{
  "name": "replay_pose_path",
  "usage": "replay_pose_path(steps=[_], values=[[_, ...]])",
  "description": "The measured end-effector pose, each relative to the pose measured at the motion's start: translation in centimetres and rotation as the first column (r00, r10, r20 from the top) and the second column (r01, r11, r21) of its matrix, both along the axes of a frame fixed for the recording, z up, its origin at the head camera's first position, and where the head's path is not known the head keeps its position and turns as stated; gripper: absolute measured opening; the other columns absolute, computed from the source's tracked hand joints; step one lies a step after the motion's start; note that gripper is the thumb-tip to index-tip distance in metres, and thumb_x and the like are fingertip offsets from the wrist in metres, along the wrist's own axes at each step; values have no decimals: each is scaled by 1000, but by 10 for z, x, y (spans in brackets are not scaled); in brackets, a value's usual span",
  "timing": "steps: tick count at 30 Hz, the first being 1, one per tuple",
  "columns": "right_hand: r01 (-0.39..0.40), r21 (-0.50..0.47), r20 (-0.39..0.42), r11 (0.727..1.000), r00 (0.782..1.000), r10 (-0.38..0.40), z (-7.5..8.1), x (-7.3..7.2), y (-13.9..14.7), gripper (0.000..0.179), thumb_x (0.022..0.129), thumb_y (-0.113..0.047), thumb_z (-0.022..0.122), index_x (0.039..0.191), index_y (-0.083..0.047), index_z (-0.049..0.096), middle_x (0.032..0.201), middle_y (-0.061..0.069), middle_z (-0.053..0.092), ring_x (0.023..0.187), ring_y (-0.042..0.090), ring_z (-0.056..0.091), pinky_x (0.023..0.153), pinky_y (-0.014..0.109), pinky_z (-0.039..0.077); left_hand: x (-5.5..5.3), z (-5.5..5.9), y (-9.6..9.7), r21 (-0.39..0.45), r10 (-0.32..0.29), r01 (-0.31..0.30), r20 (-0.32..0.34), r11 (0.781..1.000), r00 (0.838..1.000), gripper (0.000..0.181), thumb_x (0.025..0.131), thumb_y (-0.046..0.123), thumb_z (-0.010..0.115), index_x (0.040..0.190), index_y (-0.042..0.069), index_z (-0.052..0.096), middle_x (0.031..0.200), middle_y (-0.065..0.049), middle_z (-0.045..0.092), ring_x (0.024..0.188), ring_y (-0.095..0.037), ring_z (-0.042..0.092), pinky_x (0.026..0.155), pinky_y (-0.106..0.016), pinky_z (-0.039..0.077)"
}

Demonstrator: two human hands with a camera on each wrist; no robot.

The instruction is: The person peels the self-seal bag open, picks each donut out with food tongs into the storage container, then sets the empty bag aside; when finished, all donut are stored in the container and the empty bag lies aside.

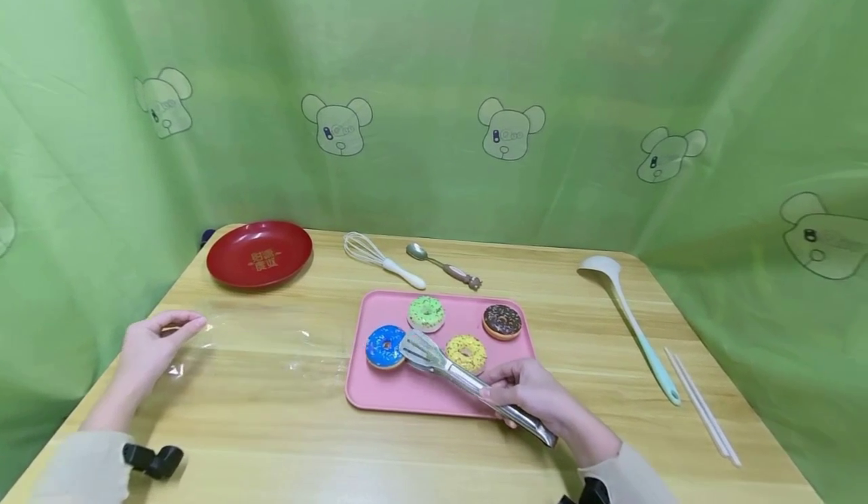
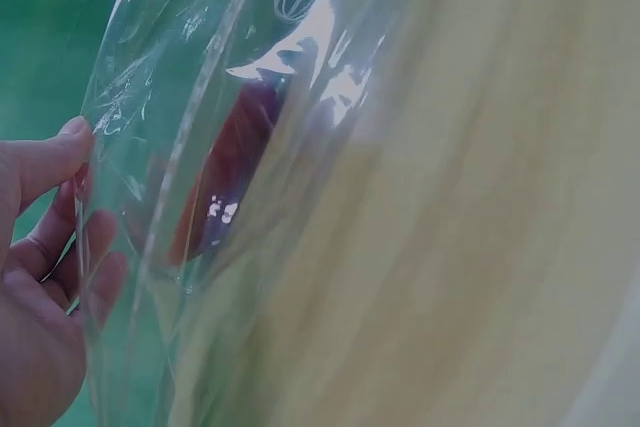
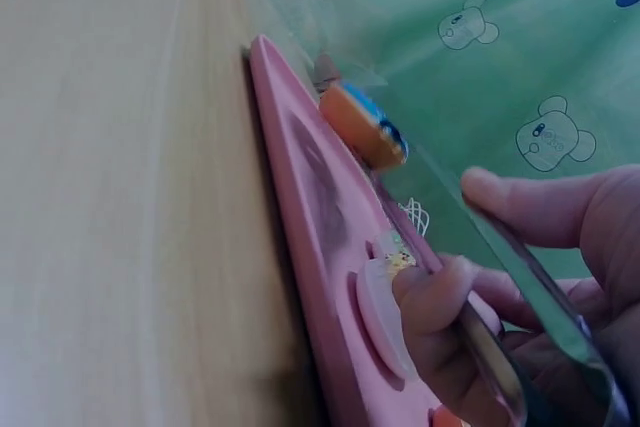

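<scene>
My left hand (image 1: pixel 151 346) pinches the edge of a clear plastic bag (image 2: pixel 150 177) between thumb and fingers, at the table's left side. The bag spreads toward the tray, see-through and creased. In my right hand (image 1: pixel 539 398) are metal tongs (image 1: pixel 468 381), their arms between thumb and fingers. A blue-iced donut (image 1: pixel 380 352) is at the tongs' tips, raised over the pink tray (image 1: pixel 386 397) in the right wrist view. On the tray lie a green donut (image 1: pixel 437 316), a yellow donut (image 1: pixel 456 357) and a chocolate donut (image 1: pixel 500 331).
A red plate (image 1: pixel 233 267) lies at the back left. Behind the tray are a white whisk (image 1: pixel 400 270) and a spoon (image 1: pixel 447 268). To the right lie a ladle (image 1: pixel 631 319) and white chopsticks (image 1: pixel 703 406). A green curtain (image 1: pixel 420 187) hangs around the table.
</scene>
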State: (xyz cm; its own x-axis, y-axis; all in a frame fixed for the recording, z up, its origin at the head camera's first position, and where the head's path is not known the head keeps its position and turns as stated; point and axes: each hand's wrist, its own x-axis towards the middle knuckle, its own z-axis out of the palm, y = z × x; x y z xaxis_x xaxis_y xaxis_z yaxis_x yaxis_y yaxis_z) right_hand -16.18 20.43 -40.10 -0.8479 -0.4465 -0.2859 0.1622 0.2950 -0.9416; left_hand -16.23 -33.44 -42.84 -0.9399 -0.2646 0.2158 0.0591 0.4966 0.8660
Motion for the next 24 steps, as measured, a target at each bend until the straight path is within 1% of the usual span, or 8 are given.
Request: replay_pose_path(steps=[2, 5, 9, 13, 17, 20, 24], values=[[4, 5, 6, 1000, 1000, -4, 0, 3, 0, 36, 80, -6, 68, 109, 14, 58, 78, 20, 64, 50, 15, 54, 43, 24, 45, 1, 4, -3, -14, 6, -6, 4, 1000, 1000, 35, 85, 30, 69, 104, 0, 66, 83, 27, 59, 81, 6, 52, 65, -10, 41], [8, 7, 13, 1000, 1000, -8, -2, 7, 0, 34, 80, -7, 68, 106, 13, 59, 76, 16, 64, 50, 15, 53, 43, 24, 45, 2, 7, -4, -20, 0, 0, 5, 1000, 1000, 36, 85, 31, 68, 104, 0, 66, 83, 26, 59, 81, 6, 52, 66, -10, 41], [18, 12, 23, 1000, 1000, -18, -4, 9, 0, 34, 80, -7, 68, 106, 14, 58, 77, 15, 64, 51, 15, 54, 44, 24, 45, 4, 6, -4, -46, -7, 8, 21, 999, 1000, 39, 86, 33, 67, 105, -1, 65, 85, 25, 59, 82, 6, 51, 66, -10, 41], [17, 49, -10, 999, 1000, -16, -3, 10, 2, 36, 81, -8, 67, 107, 15, 57, 79, 14, 64, 53, 16, 54, 44, 26, 46, 4, 4, -4, -65, -6, 8, 32, 998, 999, 40, 86, 35, 67, 105, 0, 65, 85, 25, 59, 84, 5, 51, 66, -11, 41], [15, 87, -31, 996, 999, -12, 3, 12, 11, 39, 81, -10, 68, 109, 14, 57, 81, 15, 64, 56, 18, 55, 45, 28, 48, 3, 2, -4, -50, -6, 7, 22, 999, 1000, 38, 85, 32, 68, 103, -1, 66, 84, 26, 60, 81, 7, 52, 64, -11, 43], [13, 94, -37, 995, 999, -9, 11, 14, 22, 40, 82, -11, 68, 111, 14, 57, 82, 16, 64, 59, 19, 57, 47, 29, 49, 4, 2, -3, -40, -6, 7, 12, 999, 1000, 38, 85, 31, 69, 103, -2, 66, 84, 27, 59, 79, 7, 54, 62, -12, 44], [18, 109, -79, 994, 997, -9, 22, 15, 38, 42, 82, -13, 69, 112, 14, 56, 85, 17, 64, 63, 20, 58, 50, 32, 51, 4, 2, -3, -52, -8, 9, 10, 999, 1000, 39, 85, 31, 68, 103, -3, 66, 86, 27, 58, 79, 7, 54, 62, -12, 44]])
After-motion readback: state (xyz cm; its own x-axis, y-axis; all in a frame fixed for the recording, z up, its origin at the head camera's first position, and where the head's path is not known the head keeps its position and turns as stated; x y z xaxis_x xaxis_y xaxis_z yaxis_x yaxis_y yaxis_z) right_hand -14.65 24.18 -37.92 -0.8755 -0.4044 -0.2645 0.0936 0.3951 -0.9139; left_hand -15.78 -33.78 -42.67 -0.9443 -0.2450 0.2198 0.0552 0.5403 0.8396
